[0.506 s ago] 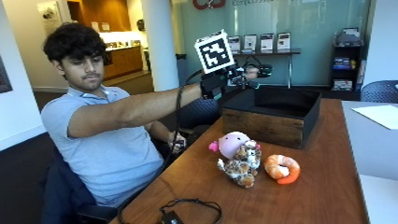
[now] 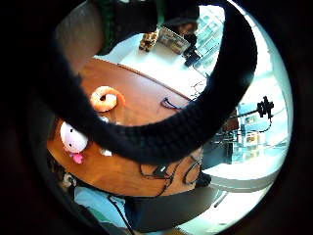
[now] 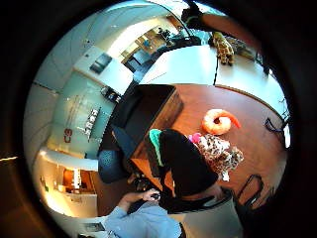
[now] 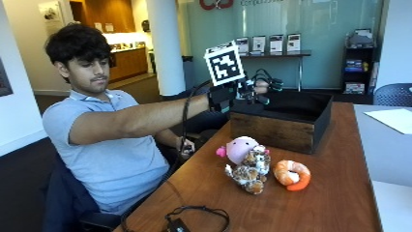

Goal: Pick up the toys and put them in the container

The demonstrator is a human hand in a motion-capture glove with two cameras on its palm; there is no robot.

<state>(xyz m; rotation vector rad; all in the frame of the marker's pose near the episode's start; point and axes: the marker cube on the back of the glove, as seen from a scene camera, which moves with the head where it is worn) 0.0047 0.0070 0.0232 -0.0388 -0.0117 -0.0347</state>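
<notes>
Right hand: finger state I cannot tell, raised over container near corner; 3 toys, pink plush, spotted plush, orange shrimp, lie below, in front of container.

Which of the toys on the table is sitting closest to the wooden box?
The pink round-headed plush. It stands just before the box, while the spotted leopard and the orange shrimp lie further from it.
</notes>
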